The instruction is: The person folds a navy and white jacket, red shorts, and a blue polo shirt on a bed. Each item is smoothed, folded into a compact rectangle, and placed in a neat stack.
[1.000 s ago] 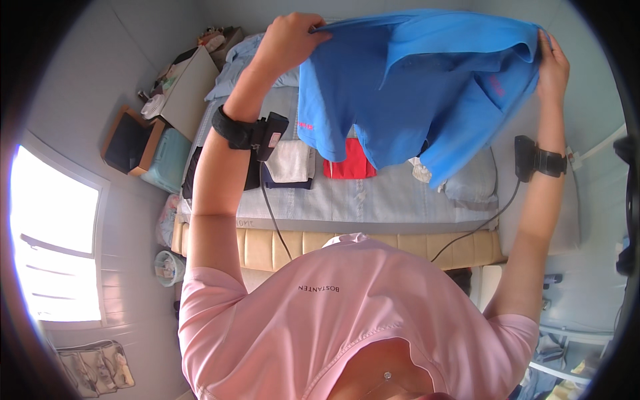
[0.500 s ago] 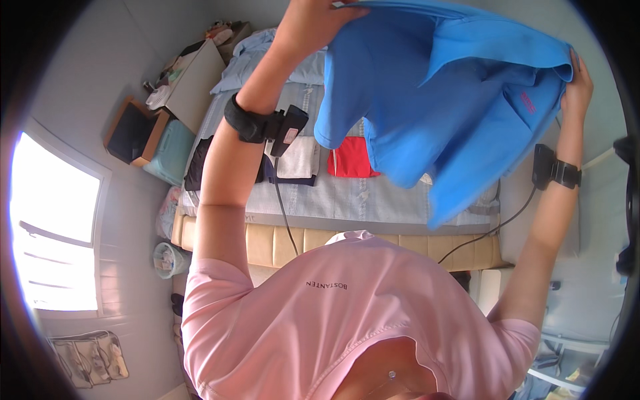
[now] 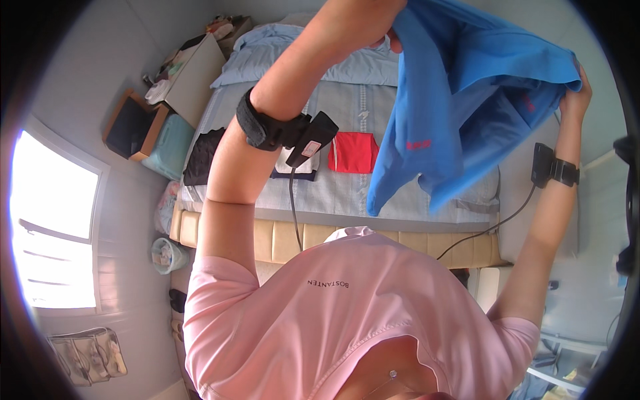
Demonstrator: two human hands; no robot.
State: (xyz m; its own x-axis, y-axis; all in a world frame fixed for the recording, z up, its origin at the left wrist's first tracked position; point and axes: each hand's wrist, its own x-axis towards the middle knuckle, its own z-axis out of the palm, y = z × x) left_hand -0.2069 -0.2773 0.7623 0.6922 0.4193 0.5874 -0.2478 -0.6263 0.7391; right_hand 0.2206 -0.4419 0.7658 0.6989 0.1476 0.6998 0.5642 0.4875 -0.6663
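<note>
1. Head view: a person in a pink top holds a blue shirt [image 3: 467,100] spread in the air above a bed [image 3: 400,193].
2. Left hand [image 3: 360,27] is closed on one upper edge of the cloth; right hand [image 3: 577,93] pinches the far edge, fingers shut on the fabric.
3. The garment sags and folds between the two holds, so it looks light, limp and easily bunched.
4. Best taken at shoulder seams or hem corners, judging by the drape.
5. Folded red cloth [image 3: 353,152] and dark clothes [image 3: 203,157] lie on the bedsheet below.
</note>
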